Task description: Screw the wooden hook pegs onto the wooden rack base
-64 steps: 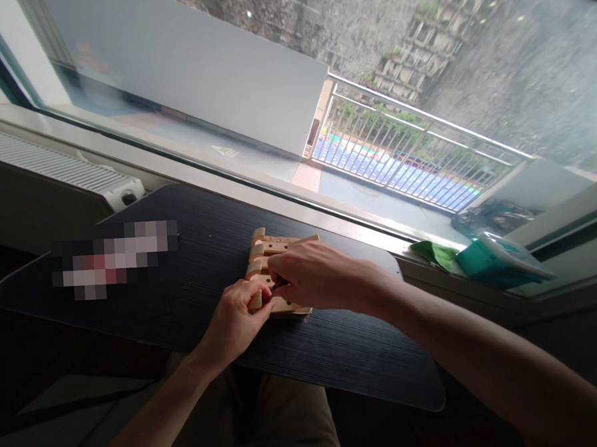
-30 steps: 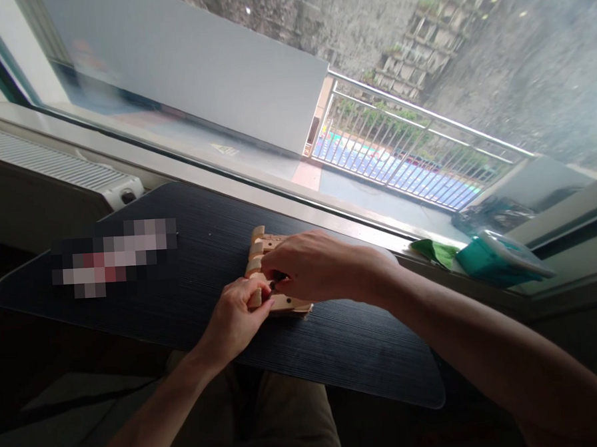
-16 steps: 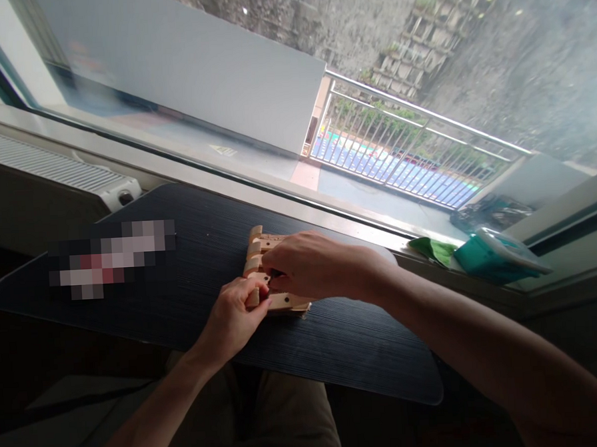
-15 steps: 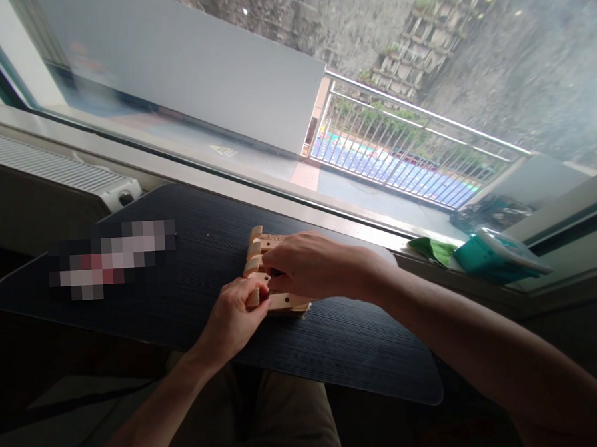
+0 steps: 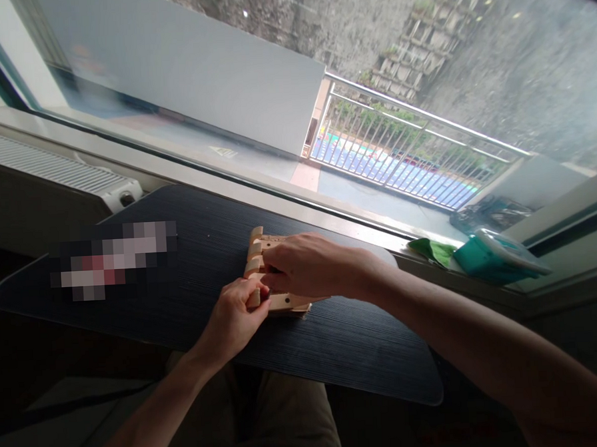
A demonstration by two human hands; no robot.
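On the dark table (image 5: 195, 269) lies a light wooden slatted object (image 5: 281, 303) with rounded raised ends along its left side and small dark holes in its slats. My left hand (image 5: 238, 310) is closed on its near left end, thumb and fingers pinching a rounded block. Over the middle of the object is my right hand (image 5: 305, 266), fingers curled down between the slats close to my left fingertips. Whatever the right fingers hold is hidden beneath the hand. Something small and reddish shows beside my left thumb; I cannot tell what it is.
A blurred-out patch (image 5: 115, 260) covers something on the table's left. Behind the table runs a window sill (image 5: 297, 203), with a green cloth (image 5: 433, 251) and a teal lidded box (image 5: 498, 256) at the right. A white radiator (image 5: 65, 162) stands to the left.
My right fingers have shifted slightly toward my left hand, closing the gap between the fingertips. My left hand and the wooden object have stayed in place.
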